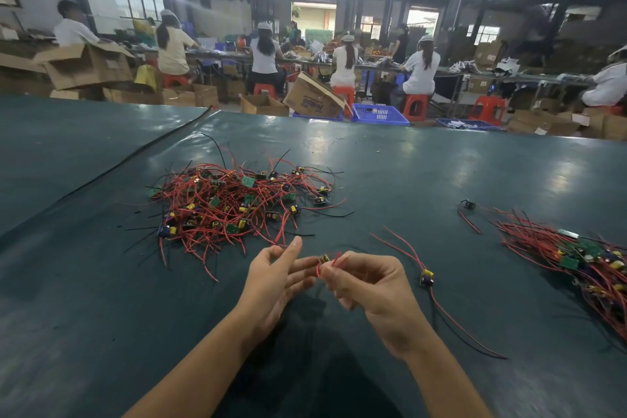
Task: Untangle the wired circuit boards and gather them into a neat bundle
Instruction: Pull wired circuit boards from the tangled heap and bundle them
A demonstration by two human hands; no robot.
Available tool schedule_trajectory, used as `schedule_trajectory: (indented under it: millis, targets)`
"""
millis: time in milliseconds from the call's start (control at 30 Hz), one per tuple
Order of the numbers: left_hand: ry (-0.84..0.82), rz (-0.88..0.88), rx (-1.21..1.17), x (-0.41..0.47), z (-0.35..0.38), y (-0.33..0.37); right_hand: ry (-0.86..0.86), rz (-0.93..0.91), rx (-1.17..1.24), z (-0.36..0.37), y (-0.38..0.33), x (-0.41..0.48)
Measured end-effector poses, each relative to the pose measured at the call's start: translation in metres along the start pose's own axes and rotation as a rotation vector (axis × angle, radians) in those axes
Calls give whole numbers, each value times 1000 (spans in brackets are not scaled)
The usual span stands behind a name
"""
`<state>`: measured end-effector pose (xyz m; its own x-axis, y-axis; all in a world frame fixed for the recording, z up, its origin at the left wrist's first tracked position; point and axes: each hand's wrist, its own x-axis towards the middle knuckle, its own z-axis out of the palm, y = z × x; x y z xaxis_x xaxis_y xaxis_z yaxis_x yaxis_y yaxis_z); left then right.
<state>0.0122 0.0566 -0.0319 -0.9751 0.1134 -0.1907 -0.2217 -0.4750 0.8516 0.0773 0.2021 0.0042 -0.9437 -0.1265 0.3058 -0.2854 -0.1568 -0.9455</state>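
Head view looks down across a wide bench (424, 173) covered in dark teal sheeting that shines under the ceiling lamps, with a raised seam (135, 159) running diagonally over its left part toward the far edge. Beyond that far edge lies a workshop hall: a row of seated workers (342, 61) with their backs turned, red stools (415, 107), open cardboard boxes (84, 66) and blue crates (380, 114) on the floor. On the bench, left of centre, sits a tangled heap of circuit boards (234, 204) with red and black wires splaying outward. At the right edge of the picture lies a gathered bundle (576, 254), its wires running roughly parallel. One loose board (426, 276) lies just right of the hands, its red wires trailing toward the near side, and another small piece (467, 204) lies apart, farther back. Over the near middle of the bench, the right hand (369, 288) has its grip pinched on the red wires of a small wired board (325, 260) held above the surface, while the left hand (274, 278) has its grip spread, fingers loosely extended and touching that board from the left. The bench between heap and bundle is mostly bare, and the near strip around both forearms is bare too.
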Motion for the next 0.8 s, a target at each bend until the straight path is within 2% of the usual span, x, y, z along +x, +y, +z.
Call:
schedule_trajectory:
  millis: [133,200,267,333,433,567,633,700,800]
  targets:
    - [-137,76,352,-5,1,-5,-87,3,-21,4,-4,-2]
    - [-182,95,478,-9,1,-6,-74,38,-8,8,-4,-2]
    - [-217,117,524,-10,3,-7,34,57,26,10,-2,-1]
    - [-219,172,526,-11,5,-6,212,29,73,9,-1,2]
    - [-265,336,643,-15,1,-3,388,-39,80,3,1,6]
    - [-413,520,928,-22,-3,-6,420,-113,38,2,4,6]
    - [-387,679,1015,-22,0,-9,389,-135,6,3,5,6]
    - [-314,680,956,-22,5,-11,350,-135,5,6,5,6]
    - [-160,475,648,-19,7,-9,316,-81,-22,9,10,6]
